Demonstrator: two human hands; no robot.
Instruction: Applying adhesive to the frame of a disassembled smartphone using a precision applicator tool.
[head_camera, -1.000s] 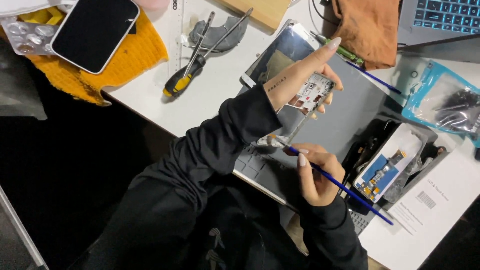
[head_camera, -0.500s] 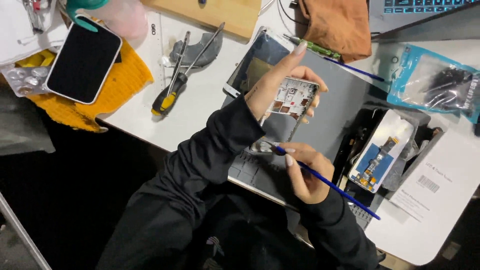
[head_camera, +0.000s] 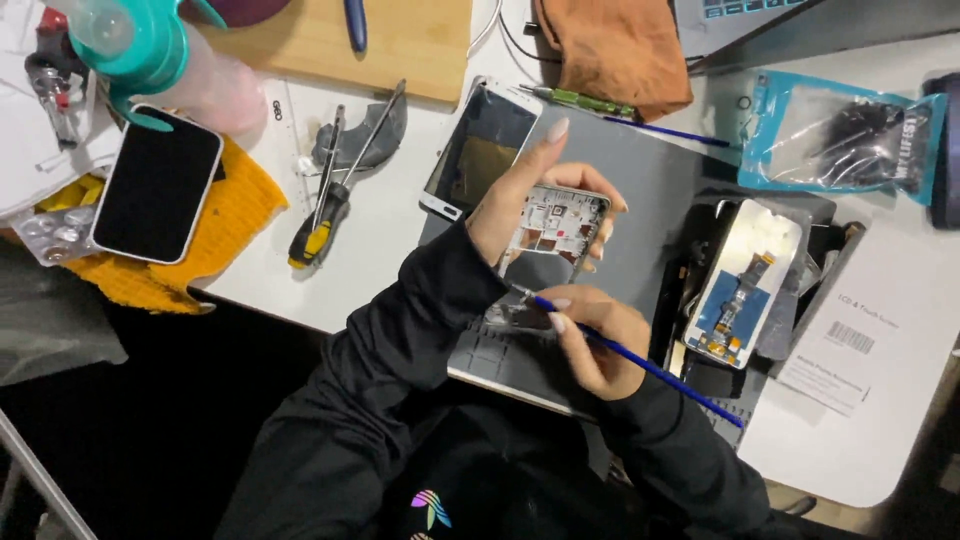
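Containers first: there's a teal plastic pouch (head_camera: 838, 135) far right on the table with some dark part inside, can't tell what. Far left, a clear bottle with a teal cap (head_camera: 150, 60) lies on its side, contents unclear.

The table (head_camera: 380, 240) is white and cluttered. A grey mat (head_camera: 650, 190) sits in the middle, a wooden board (head_camera: 400, 40) at the far edge, an orange cloth (head_camera: 225, 210) on the left with a black phone (head_camera: 155, 185) on it, and a yellow-handled screwdriver (head_camera: 318, 225) just beside. A phone screen (head_camera: 480, 150) rests on the mat's far-left corner.

Left hand (head_camera: 520, 205) is clamped around a white phone frame (head_camera: 555, 235), held up over the mat. Right hand (head_camera: 595, 335) pinches a thin blue tool (head_camera: 650, 365), tip near the frame's near end.

Compared with a second ago, everything sits lower in view; the bottle is newly visible.
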